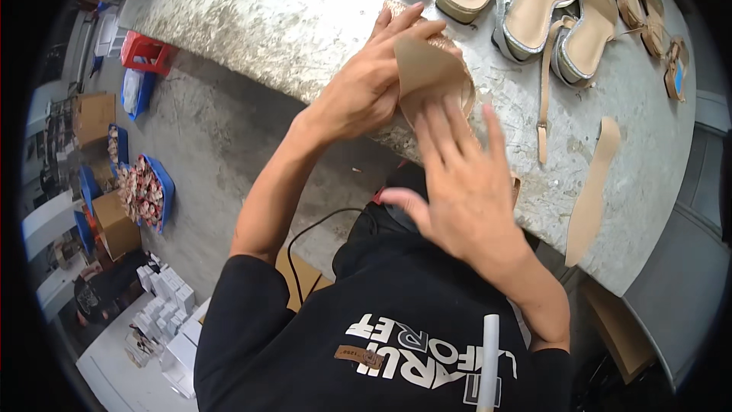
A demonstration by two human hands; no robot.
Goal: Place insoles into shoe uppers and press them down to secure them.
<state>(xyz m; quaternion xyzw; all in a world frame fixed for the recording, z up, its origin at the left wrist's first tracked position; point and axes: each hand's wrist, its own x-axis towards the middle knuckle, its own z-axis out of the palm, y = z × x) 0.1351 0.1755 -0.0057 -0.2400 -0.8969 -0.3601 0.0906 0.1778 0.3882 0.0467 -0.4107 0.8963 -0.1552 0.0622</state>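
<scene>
My left hand [364, 82] is wrapped round a sandal [444, 43] with a glittery pinkish strap, held at the table's near edge. A tan insole [428, 69] lies over the sandal, its free end curling up. My right hand [471, 197] is open, its fingers spread and laid flat on the insole, the thumb sticking out to the left. Most of the sandal is hidden by the insole and both hands. Another loose tan insole [593, 191] rests on the table to the right.
Across the far side of the worn grey table [252, 15] stand several sandals [541, 0], one with a long strap [544, 99] trailing toward me. On the floor at left are a red stool [146, 53], a blue basket of small pieces [145, 192] and cardboard boxes [95, 118].
</scene>
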